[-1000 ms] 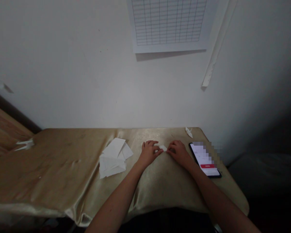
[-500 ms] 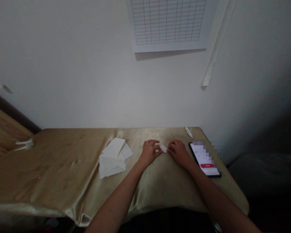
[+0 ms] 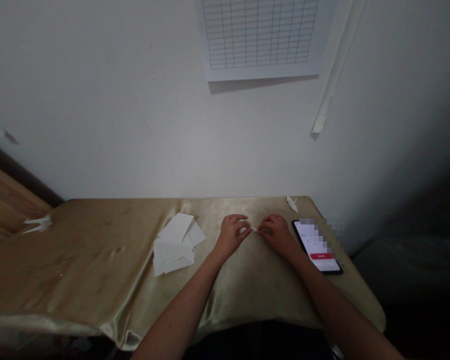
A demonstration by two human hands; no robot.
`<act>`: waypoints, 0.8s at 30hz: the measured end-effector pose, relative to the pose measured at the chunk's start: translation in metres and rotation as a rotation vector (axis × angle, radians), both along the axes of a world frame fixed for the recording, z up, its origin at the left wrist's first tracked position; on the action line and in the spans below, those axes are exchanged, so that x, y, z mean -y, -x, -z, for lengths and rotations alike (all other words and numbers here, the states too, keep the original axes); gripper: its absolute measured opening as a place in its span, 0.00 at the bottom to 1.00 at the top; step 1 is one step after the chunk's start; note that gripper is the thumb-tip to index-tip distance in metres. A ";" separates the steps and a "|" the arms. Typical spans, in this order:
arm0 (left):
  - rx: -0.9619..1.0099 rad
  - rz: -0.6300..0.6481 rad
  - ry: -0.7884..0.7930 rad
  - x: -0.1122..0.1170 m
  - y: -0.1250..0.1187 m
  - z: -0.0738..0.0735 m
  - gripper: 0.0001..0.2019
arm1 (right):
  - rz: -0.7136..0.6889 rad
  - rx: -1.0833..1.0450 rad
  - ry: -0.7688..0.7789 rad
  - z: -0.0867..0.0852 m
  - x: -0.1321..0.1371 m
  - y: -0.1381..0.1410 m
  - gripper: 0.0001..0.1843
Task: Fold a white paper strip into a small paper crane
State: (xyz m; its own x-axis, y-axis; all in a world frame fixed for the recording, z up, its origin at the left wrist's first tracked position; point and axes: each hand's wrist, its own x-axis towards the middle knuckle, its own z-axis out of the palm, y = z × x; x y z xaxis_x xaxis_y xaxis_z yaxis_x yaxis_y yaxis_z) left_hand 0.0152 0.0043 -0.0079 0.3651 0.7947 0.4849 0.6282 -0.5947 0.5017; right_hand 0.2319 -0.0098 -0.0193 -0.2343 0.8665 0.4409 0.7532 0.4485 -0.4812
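A small piece of white paper [image 3: 253, 229] shows as a thin sliver between my two hands, near the middle of the satin-covered table [image 3: 97, 250]. My left hand [image 3: 230, 236] pinches one end of it with curled fingers. My right hand [image 3: 277, 235] grips the other end, and the fingers of both hands hide most of the paper. To the left of my left hand lies a loose pile of white paper sheets [image 3: 174, 244], not touching it. Just right of my right hand is a smartphone [image 3: 317, 247] with a lit screen, partly blurred out.
A small folded paper figure [image 3: 291, 203] sits at the table's far edge. Another white folded paper [image 3: 37, 224] lies at the left, by a wooden surface [image 3: 7, 205]. A grid chart [image 3: 258, 35] hangs on the white wall behind the table.
The white paper between my hands now looks narrower, with less of it showing. My hands have drawn slightly closer around it, and the pile and phone have not moved.
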 end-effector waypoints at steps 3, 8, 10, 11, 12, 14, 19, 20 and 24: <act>-0.021 0.004 0.018 0.000 0.001 0.000 0.04 | -0.014 0.009 0.018 -0.001 0.001 -0.002 0.05; -0.113 -0.019 0.070 0.000 0.002 0.003 0.09 | -0.027 0.035 0.065 0.002 0.000 -0.005 0.04; -0.147 -0.044 0.083 0.000 0.003 0.004 0.10 | -0.024 0.038 0.075 0.004 -0.001 -0.006 0.03; -0.158 -0.056 0.089 0.000 0.003 0.005 0.10 | -0.021 0.038 0.078 0.004 -0.001 -0.006 0.03; -0.164 -0.065 0.096 0.000 0.003 0.005 0.11 | -0.018 0.038 0.079 0.005 -0.002 -0.006 0.03; -0.173 -0.076 0.107 0.000 0.003 0.006 0.11 | -0.014 0.039 0.085 0.006 -0.002 -0.005 0.03; -0.199 -0.096 0.115 0.000 0.002 0.007 0.09 | -0.007 0.028 0.119 0.004 0.000 -0.004 0.03; -0.202 -0.099 0.119 0.000 0.002 0.007 0.09 | -0.003 0.025 0.126 0.003 0.000 -0.004 0.03; -0.199 -0.107 0.129 0.000 0.001 0.007 0.08 | 0.008 0.023 0.141 0.003 -0.001 -0.004 0.03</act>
